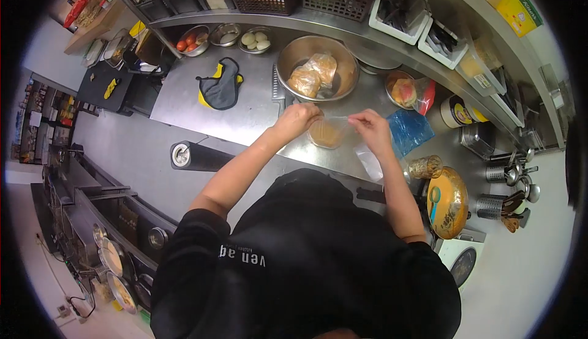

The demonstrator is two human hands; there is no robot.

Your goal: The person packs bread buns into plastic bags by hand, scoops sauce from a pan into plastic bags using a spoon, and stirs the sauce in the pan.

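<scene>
In the head view, the clear plastic bag (324,133) with an orange-brown content is at the near edge of the steel counter (177,94). The left hand (299,118) and the right hand (373,132) have their fingers pinched nearly closed on its upper edges. The metal bowl (348,72) is at twelve o'clock from it, the blue bag (410,132) at three. If one pinch slips, the thin opening may fold, and the content could spill.

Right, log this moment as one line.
left hand: pinching clear bag | right hand: pinching its other side | inside: tan contents | beyond: metal bowl with wrapped bundles
</scene>
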